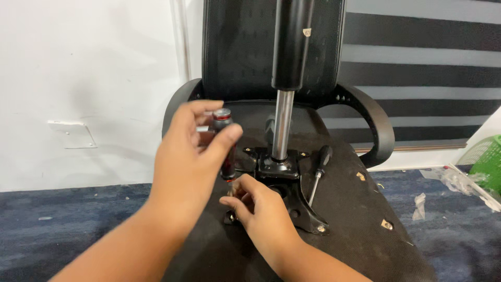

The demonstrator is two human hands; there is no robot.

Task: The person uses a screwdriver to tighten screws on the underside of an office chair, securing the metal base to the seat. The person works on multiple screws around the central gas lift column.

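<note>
Head view: we're looking down at an upturned office chair (344, 219), underside facing up so the metal plate is reachable.
Left hand (190, 156): wrapped around a red-and-black screwdriver (225, 143), held upright over the plate.
Right hand (258, 209): fingertips pinched at the tip, probably steadying a screw, too blurry to say.
Mounting plate (292, 196): under the gas cylinder (286, 78).
Spare screwdriver (319, 169): lying beside it.

Upturned black fabric office chair seat (355, 219) on dark blue carpet (78, 224)
A black metal mounting plate (292, 193) and a black-handled screwdriver (319, 169) lie on its underside.
</note>
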